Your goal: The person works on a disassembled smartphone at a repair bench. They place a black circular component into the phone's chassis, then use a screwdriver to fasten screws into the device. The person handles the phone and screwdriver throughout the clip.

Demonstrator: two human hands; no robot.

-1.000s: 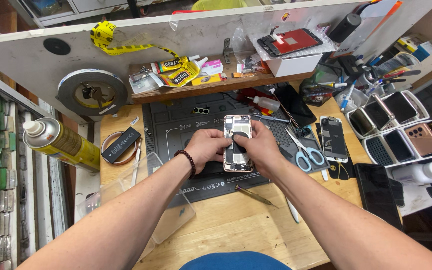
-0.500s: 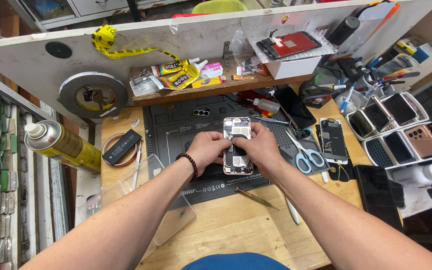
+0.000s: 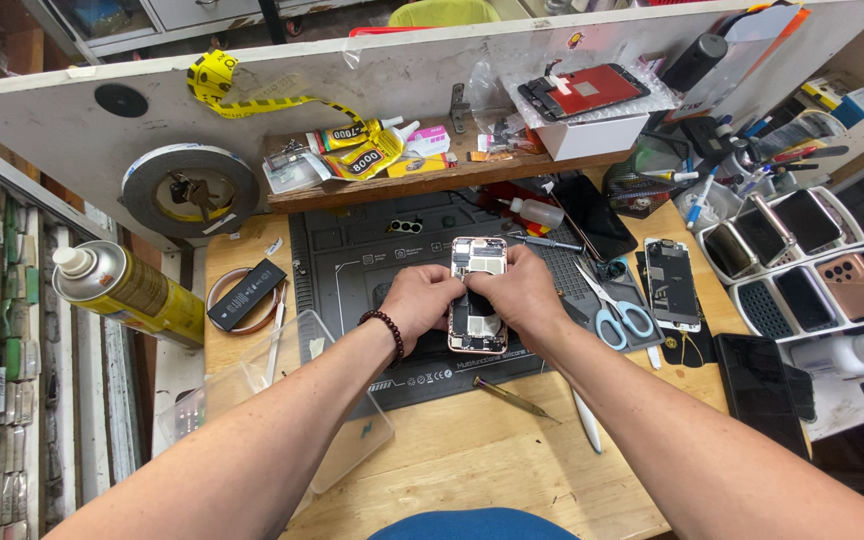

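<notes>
An opened phone (image 3: 478,262) with its insides showing lies on the dark repair mat (image 3: 352,262) in the middle of the wooden bench. My left hand (image 3: 417,298) grips its left edge, with a bead bracelet on the wrist. My right hand (image 3: 524,292) covers the phone's right side, fingers pinching at something dark over its middle. What the fingertips hold is hidden.
Blue-handled scissors (image 3: 617,312) and another opened phone (image 3: 671,281) lie to the right. White trays of phones (image 3: 802,260) stand at far right. A yellow spray can (image 3: 127,290) and a tape roll (image 3: 188,188) are on the left. A metal tool (image 3: 510,398) and clear plastic lid (image 3: 282,390) lie nearer me.
Both hands have stayed on the phone; the fingers shifted slightly toward its middle. The phone has barely moved.
</notes>
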